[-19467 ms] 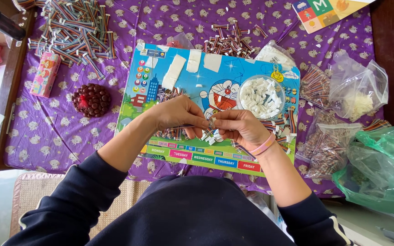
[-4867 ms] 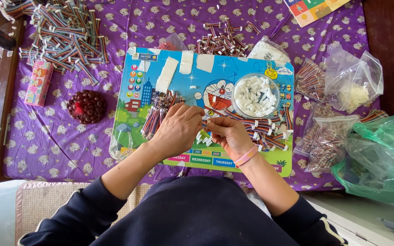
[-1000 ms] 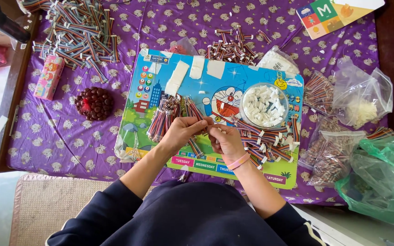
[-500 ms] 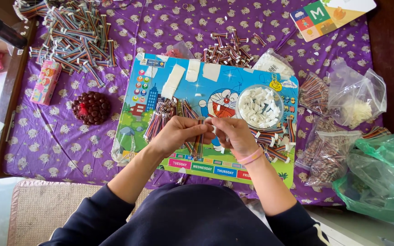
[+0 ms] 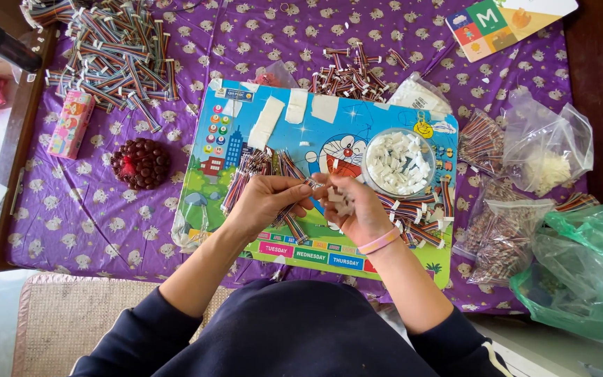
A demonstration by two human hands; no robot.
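Pinching a short multicoloured ribbon cable [image 5: 294, 188] by its end, the left hand [image 5: 266, 202] has its fingers curled tight around the strip, which runs from the palm toward the other hand. The right hand [image 5: 354, 209], with a pink band [image 5: 380, 242] on its wrist, is cupped and clenched around several small white plastic connectors [image 5: 340, 199], its fingertips meeting the cable's free end just beside the left thumb. Both hands hover over a colourful cartoon board [image 5: 246, 112] that lies on a purple patterned cloth [image 5: 78, 223] covering the table. On the board, just right of the hands, stands a round clear bowl [image 5: 400, 164] filled with more white connectors, and loose ribbon cables [image 5: 252, 171] lie in a fan just left of and under the hands, with others [image 5: 420, 220] below the bowl. Three strips of pale tape [image 5: 294, 108] are stuck near the board's top edge. Farther off, a large heap of cables [image 5: 116, 52] sits at the upper left, a smaller heap [image 5: 354, 73] lies above the board, a dark red beaded lump [image 5: 141, 163] rests left of it, and a pink box [image 5: 70, 124] lies near the cloth's left side. Clear plastic bags [image 5: 546, 150] of parts and a green bag [image 5: 584, 272] crowd the right side.
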